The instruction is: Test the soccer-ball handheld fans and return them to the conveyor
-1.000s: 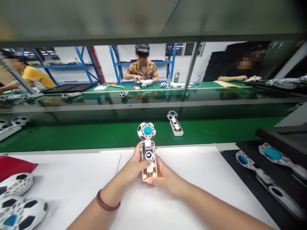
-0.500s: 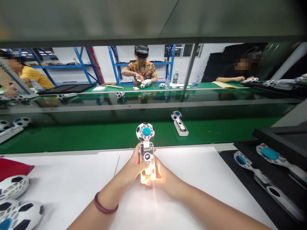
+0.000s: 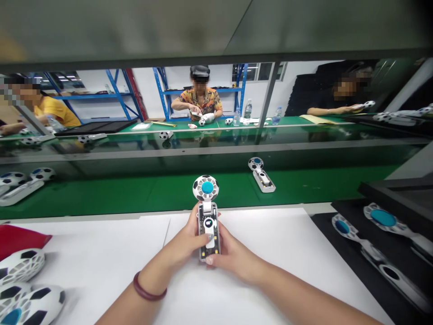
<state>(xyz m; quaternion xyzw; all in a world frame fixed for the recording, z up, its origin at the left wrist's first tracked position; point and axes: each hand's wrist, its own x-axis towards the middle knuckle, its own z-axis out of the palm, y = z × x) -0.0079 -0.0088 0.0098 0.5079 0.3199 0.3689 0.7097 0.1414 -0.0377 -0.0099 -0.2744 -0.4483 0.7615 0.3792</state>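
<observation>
Upright over the white paper, between my two hands, is a handheld fan [image 3: 206,188] with a football-patterned head and a blue centre. Its clear-fronted body carries a small round lit display, and its lamps are dark. My left hand [image 3: 190,234] wraps the left side, the thumb lying across the front on the white button strip. My right hand [image 3: 233,253] closes round the lower right side, its thumb at the bottom edge. The other fingers are mostly hidden behind the body.
Another fan [image 3: 263,176] lies on the green conveyor belt [image 3: 111,194], with more at its left. Football-patterned fan heads [image 3: 40,304] sit at lower left by a red item [image 3: 22,239]. Fans [image 3: 382,257] lie in black trays at right. Several people work opposite.
The bright orange lamps on the held fan have gone dark, and its display reading differs. The fans on the belt have shifted right. My hands have barely moved.
</observation>
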